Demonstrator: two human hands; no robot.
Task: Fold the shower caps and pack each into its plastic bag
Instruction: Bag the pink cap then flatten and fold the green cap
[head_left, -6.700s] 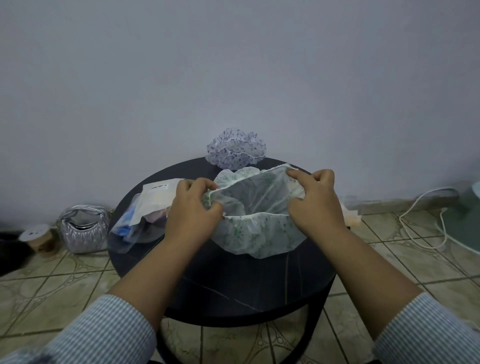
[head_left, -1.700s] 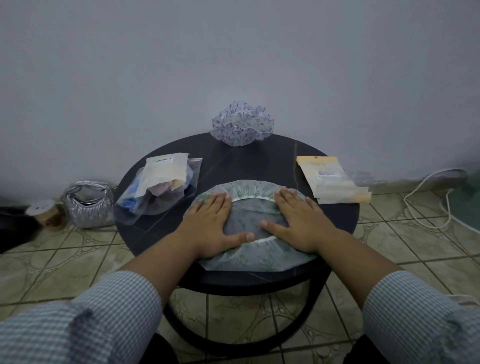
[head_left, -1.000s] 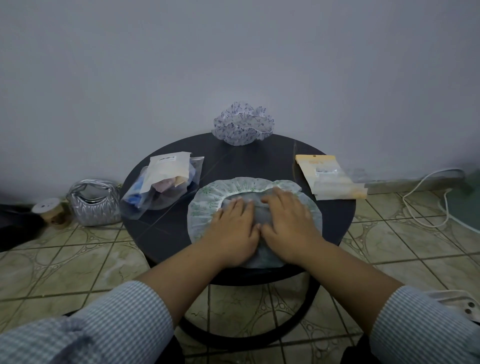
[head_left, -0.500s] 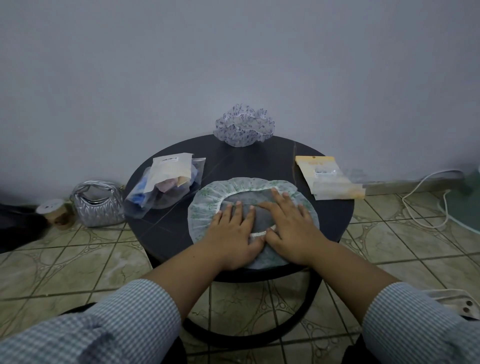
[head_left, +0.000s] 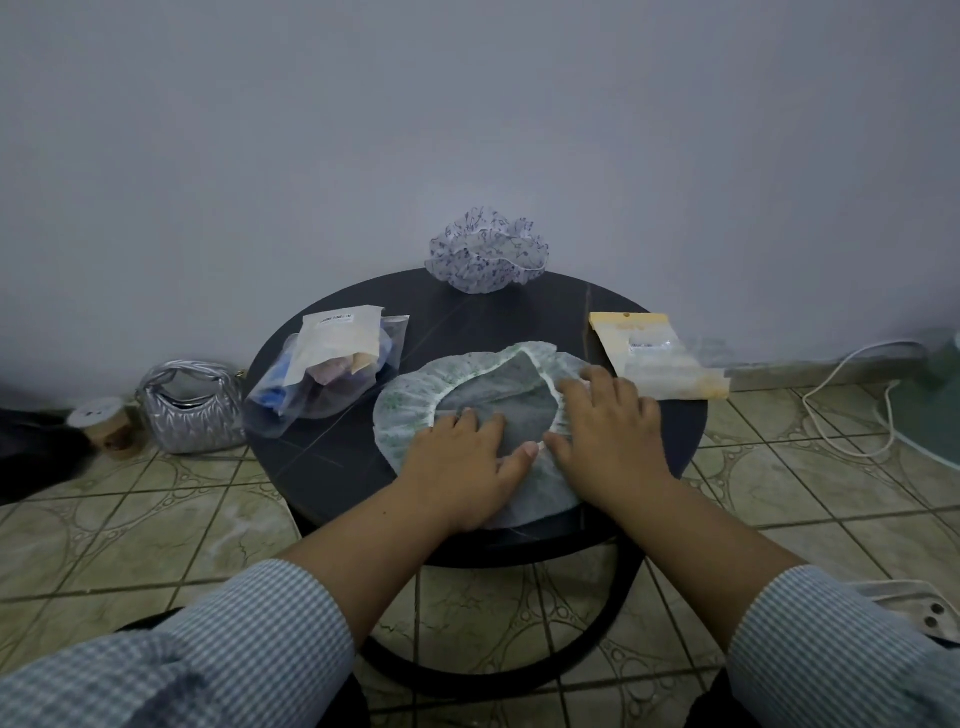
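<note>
- While both hands press flat, palms down, fingers spread, clamping nothing, left hand (head_left: 460, 462) and right hand (head_left: 605, 431) pin the green shower cap (head_left: 415, 400) to the desk (head_left: 337, 457), likely flattening for folding.
- Yellow plastic bag (head_left: 657, 358) just beyond right hand, staged for packing.
- Purple shower cap (head_left: 485, 249) waits far beyond both.

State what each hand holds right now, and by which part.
Neither hand grips anything. The left hand and right hand lie flat, palms down, pressing the green shower cap onto the table, left near its middle, right on its right rim.
</note>
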